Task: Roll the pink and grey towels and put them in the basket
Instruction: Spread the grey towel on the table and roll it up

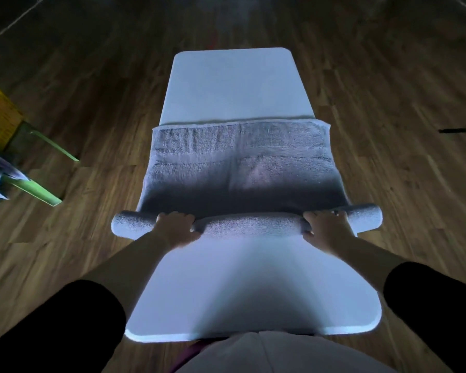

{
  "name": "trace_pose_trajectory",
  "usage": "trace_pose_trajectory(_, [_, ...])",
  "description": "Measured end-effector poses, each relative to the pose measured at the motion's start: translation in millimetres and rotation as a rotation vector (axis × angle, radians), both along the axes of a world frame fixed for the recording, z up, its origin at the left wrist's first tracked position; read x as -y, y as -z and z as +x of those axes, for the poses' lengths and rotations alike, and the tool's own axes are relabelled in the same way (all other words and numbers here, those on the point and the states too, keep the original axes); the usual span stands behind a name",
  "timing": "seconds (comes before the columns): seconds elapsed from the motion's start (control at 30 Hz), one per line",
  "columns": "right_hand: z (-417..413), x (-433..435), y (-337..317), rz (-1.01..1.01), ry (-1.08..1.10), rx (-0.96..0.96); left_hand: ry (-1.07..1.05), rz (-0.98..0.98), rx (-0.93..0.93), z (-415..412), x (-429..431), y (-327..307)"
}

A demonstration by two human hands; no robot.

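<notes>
A long white table (234,87) with rounded corners runs up the middle of the view, from 6 o'clock to 12 o'clock. A grey towel (240,168) lies directly on it, across the middle. The towel's near end is wound into a tight roll (242,224) that sticks out past both long edges of the table, at 9 and 3 o'clock. The unrolled part lies flat toward 12 o'clock and is slightly wider than the tabletop. Bare tabletop shows beyond the towel and in front of the roll. The table stands on a dark wooden plank floor (388,76). On the floor, a green-legged stand (53,148) is at 9 o'clock, and a small dark object (453,130) lies at 2 o'clock.
</notes>
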State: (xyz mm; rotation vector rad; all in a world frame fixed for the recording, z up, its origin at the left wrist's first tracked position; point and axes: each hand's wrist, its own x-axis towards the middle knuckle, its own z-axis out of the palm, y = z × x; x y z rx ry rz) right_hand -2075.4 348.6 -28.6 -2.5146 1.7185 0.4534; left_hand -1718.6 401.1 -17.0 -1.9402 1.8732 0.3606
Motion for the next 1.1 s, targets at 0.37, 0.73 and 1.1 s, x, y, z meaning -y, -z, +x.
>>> trace_pose_trajectory(0.37, [1.1, 15.2, 7.8, 0.044, 0.065, 0.063, -0.022, -0.233, -0.131, -6.7, -11.9, 29.4])
trace_pose_trajectory(0.73, [-1.6, 26.2, -8.6, -0.022, 0.082, 0.106, -0.056, -0.238, -0.052, 3.9, 7.4, -3.2])
trace_pose_trajectory(1.1, [3.0, 9.8, 4.8, -0.021, -0.017, 0.081, 0.048, -0.141, 0.011, -15.2, 6.3, 13.6])
